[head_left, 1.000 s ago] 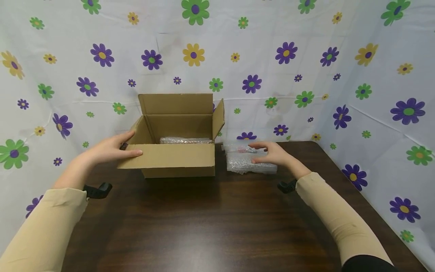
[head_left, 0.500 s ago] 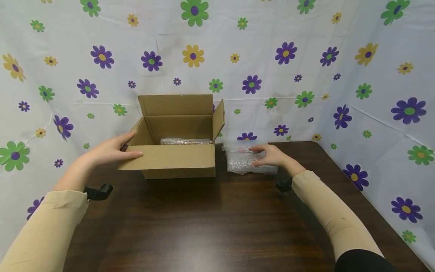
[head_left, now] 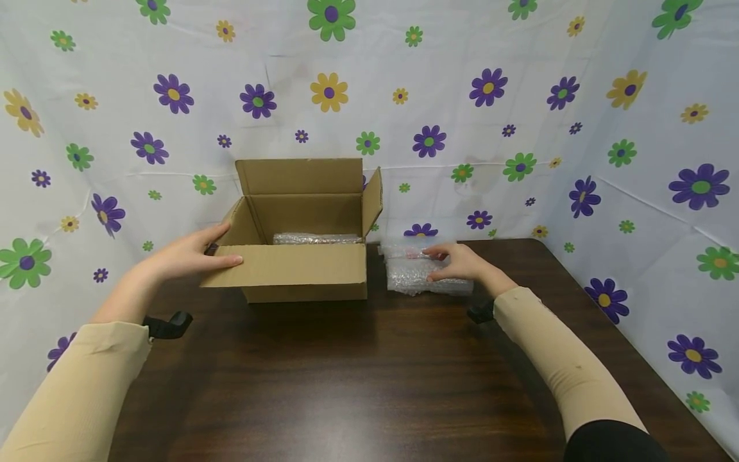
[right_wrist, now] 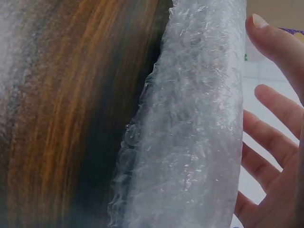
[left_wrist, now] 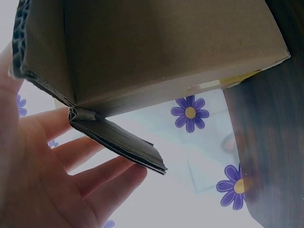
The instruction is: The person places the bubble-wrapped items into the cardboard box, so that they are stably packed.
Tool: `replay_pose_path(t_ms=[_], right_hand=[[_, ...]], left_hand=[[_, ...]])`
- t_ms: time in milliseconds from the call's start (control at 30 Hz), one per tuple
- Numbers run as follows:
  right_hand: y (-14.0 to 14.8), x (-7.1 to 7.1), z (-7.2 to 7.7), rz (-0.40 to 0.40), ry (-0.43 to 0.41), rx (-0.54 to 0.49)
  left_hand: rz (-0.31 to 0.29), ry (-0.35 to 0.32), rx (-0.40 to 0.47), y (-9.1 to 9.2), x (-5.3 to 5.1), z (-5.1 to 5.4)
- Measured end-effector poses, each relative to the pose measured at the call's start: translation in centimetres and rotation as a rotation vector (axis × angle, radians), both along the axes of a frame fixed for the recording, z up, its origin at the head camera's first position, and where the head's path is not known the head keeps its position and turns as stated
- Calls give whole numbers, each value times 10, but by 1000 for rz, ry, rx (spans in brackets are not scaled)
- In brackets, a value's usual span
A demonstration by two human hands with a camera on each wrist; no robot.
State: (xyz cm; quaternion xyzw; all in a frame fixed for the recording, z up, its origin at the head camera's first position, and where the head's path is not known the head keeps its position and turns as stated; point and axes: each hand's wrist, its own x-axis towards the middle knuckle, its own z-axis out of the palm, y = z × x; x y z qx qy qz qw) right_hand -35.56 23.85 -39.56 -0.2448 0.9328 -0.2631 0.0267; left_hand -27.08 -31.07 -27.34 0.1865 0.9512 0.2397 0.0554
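A cardboard box (head_left: 308, 293) stands with its flaps up or out. My left hand (head_left: 180, 260) is at its left front corner, the thumb lying on the front flap (head_left: 288, 264). In the left wrist view, the long fingers reach out almost straight against the left side flap (left_wrist: 121, 137). Inside the box, a bubble-wrapped item (head_left: 314, 239) shows its top. To the right of the box lies a bubble-wrapped bundle (head_left: 407, 276). Over it is my right hand (head_left: 464, 264), fingers spread and loosely bent; in the right wrist view, several fingertips are at the edge of the wrap.
The dark wooden table (head_left: 346, 372) reaches from the box toward me. A white cloth with printed flowers (head_left: 392, 64) hangs behind and on both sides. At the back, the box's rear flap (head_left: 303, 176) stands upright; its right flap (head_left: 372, 202) tilts outward.
My right hand and forearm have shifted slightly left, still over the bubble-wrapped bundle. The left hand and the box have stayed in place.
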Motion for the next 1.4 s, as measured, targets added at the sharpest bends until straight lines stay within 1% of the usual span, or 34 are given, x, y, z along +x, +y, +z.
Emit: replay_pose_path(t_ms=[133,500,833,1067,1267,1400], right_hand=[[-1,-1,-4,5,5,1],[-4,-3,-10,73,43,43],[-5,-4,-16,68,17,54],[-7,-3,-20,48,-22,43],[-8,-3,-21,48,-17,38],[-7,-3,-21,49,-10,45]], left_hand=[[4,2,-9,0,-1,0],[6,-3,8,0,0,0],[-5,-7,8,2,1,1],[-8,-2,-1,1,1,1],[-17,-6,12,1,1,1],[-6,0,7,2,1,1]])
